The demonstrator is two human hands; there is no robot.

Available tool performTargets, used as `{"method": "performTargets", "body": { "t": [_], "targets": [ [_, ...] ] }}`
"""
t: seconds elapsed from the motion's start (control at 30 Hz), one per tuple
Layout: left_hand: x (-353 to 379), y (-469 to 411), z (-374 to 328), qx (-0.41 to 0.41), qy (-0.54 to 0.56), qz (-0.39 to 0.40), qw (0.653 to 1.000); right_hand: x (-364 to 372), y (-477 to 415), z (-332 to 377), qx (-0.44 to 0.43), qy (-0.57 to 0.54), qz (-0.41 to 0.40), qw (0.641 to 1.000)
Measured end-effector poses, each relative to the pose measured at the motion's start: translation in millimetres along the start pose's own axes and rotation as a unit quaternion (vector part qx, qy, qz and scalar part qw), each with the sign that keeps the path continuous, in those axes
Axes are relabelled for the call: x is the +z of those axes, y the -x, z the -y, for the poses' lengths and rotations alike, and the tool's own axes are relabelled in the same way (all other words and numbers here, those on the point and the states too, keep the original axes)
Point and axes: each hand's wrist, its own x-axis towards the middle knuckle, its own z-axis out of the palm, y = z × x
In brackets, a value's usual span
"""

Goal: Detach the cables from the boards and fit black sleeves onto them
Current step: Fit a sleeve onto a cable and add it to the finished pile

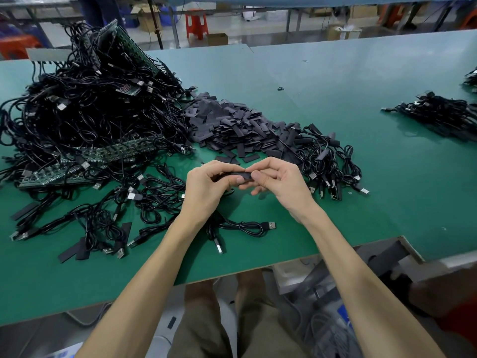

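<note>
Black sleeve (245,174), green worktable (335,86), red stool (196,21) behind

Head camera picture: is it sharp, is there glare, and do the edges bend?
Head view: even light; a sheen on the green table beside the small cable pile at right; wide-angle bending curves the table's far edge; the left hand, right hand and black sleeve are sharp; the big cable heap loses detail in its blacks.

Both hands (206,187) (277,182) pinch one black sleeve (238,175).
</note>
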Motion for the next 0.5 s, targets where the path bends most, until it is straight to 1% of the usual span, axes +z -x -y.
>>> {"method": "performTargets", "body": {
  "t": [0.17, 0.27, 0.37, 0.5],
  "targets": [
    [1.0, -0.1, 2.3, 0.001, 0.006, 0.009, 1.0, -0.6, 1.2, 1.5, 0.006, 0.006, -0.007, 1.0],
    [3.3, 1.1, 2.8, 0.014, -0.013, 0.025, 1.0, 0.1, 1.7, 2.1, 0.012, 0.014, -0.018, 1.0],
    [3.6, 0.9, 3.4, 0.025, -0.023, 0.019, 0.999, 1.1, 1.7, 2.3, 0.02, 0.006, -0.012, 1.0],
    [2.4, -0.1, 2.9, 0.007, 0.017, 0.019, 1.0, 1.4, 1.6, 3.4, 0.021, 0.008, 0.001, 1.0]
  ]
}}
